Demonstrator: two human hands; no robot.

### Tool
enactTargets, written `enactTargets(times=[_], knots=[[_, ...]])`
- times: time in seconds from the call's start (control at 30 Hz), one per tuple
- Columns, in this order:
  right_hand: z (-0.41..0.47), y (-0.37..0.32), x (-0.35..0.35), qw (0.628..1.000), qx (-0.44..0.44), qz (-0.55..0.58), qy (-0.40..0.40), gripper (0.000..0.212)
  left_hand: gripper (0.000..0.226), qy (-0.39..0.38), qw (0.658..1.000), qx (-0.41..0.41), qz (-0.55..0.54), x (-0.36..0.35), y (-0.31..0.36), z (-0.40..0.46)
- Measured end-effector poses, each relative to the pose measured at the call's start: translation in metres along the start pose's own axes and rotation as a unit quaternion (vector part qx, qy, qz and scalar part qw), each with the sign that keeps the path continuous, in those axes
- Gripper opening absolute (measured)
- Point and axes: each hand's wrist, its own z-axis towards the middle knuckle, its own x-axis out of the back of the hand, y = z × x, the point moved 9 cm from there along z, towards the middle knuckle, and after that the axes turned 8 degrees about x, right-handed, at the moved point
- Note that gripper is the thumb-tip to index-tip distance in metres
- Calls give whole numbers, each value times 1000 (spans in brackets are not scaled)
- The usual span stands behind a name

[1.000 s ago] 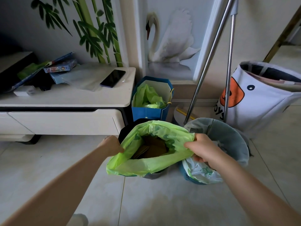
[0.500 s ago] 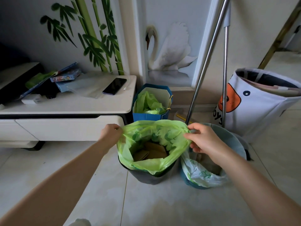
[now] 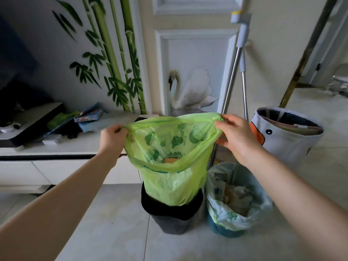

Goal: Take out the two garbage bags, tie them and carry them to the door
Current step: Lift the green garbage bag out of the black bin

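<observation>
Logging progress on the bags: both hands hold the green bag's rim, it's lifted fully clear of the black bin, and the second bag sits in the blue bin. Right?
Not quite. In the head view the green bag, held by the left hand and right hand, has its bottom inside the black bin. The rest stands.

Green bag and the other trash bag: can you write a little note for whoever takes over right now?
Left hand and right hand: fingers each pinch one side of the green bag rim, mouth stretched open.
Green bag: lifted most of the way, bottom still inside the black bin.
Clear bag: untouched in the blue bin, full of trash.
Done: first bag nearly out.
Left: pull it free, tie it, take out and tie the clear bag, carry both to the door.
</observation>
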Motion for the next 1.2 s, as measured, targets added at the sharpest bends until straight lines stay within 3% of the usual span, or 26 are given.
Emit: enactTargets(times=[0.3,0.6,0.97,1.2], knots=[[-33,-76,41,996,35,39,72,12,23,25,995,-17,-100,78,57,-32],[-73,-104,97,988,50,-95,114,7,21,19,995,-6,-98,132,46,-81],[-148,-9,127,975,-91,-201,36,12,17,-31,993,117,-2,138,-61,-137],[-184,79,121,912,-189,-349,-101,12,5,-108,960,173,190,115,-140,-162]])
